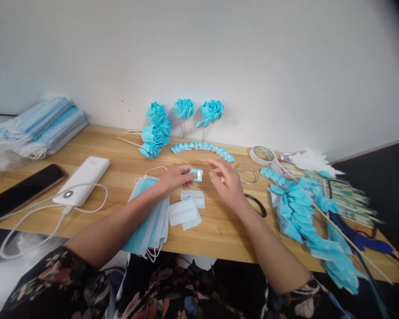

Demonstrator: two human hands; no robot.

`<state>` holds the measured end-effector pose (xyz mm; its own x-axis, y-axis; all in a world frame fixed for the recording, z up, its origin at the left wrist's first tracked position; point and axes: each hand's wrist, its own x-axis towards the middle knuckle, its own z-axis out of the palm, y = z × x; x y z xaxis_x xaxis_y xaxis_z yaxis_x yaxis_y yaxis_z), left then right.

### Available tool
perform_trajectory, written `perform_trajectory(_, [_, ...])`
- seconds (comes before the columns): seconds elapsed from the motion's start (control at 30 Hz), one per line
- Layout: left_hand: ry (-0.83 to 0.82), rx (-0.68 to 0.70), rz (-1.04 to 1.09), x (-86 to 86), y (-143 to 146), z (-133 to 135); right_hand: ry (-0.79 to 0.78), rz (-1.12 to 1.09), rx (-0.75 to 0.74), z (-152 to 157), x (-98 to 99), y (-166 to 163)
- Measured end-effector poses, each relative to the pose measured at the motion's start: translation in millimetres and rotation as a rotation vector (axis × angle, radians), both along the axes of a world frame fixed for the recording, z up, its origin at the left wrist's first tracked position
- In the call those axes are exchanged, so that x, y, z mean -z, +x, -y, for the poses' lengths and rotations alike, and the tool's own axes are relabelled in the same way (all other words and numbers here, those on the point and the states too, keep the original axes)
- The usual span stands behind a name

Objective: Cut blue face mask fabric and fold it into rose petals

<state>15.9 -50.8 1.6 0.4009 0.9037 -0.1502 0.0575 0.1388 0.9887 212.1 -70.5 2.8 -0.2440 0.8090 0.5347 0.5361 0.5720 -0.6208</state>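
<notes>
Now, from the head camera, we see our left hand (pixel 177 177) pinching a small folded blue piece (pixel 196 174) between thumb and fingertips, just above the wooden table (pixel 219 230). Our right hand (pixel 228 184) hovers at its 3 o'clock, fingers loosely curled, not touching it. White cut strips (pixel 188 210) lie at 6 o'clock, 3 blue fabric roses (pixel 183 109) at 12 o'clock, scissors (pixel 256 204) at 4 o'clock.

A wooden table (pixel 219 230) carries a stack of blue face masks (pixel 40 126) at far left, a dark phone (pixel 23 188) and a white power bank (pixel 83 179) with its cable. Three blue fabric roses (pixel 183 109) lean against the white wall, and a tape roll (pixel 261 154) lies to their right.
</notes>
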Motion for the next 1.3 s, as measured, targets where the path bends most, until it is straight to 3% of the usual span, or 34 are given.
perform_trajectory(0.13, [0.083,0.022,-0.116,2.4,3,1,-0.288,-0.082,-0.058,0,0.7,-2])
perform_trajectory(0.27, [0.223,0.031,-0.241,3.2,3,2,-0.324,-0.113,-0.093,0,4.6,-6])
perform_trajectory(0.5, [0.158,0.045,-0.069,-0.2,2,2,-0.455,-0.437,-0.063,-1,5.5,-6])
perform_trajectory(0.67, [0.216,0.062,-0.072,4.8,6,4,-0.524,-0.559,-0.078,1,7.7,-12])
perform_trajectory(1.0, [0.209,-0.072,-0.006,2.1,4,2,-0.513,-0.510,-0.111,0,10.6,-12])
perform_trajectory(1.2, [0.192,-0.016,-0.036,2.0,5,3,-0.459,-0.423,-0.113,0,14.1,-13])
perform_trajectory(1.3, [0.219,-0.066,-0.059,3.6,4,3,-0.436,-0.322,-0.131,-3,5.5,-5])
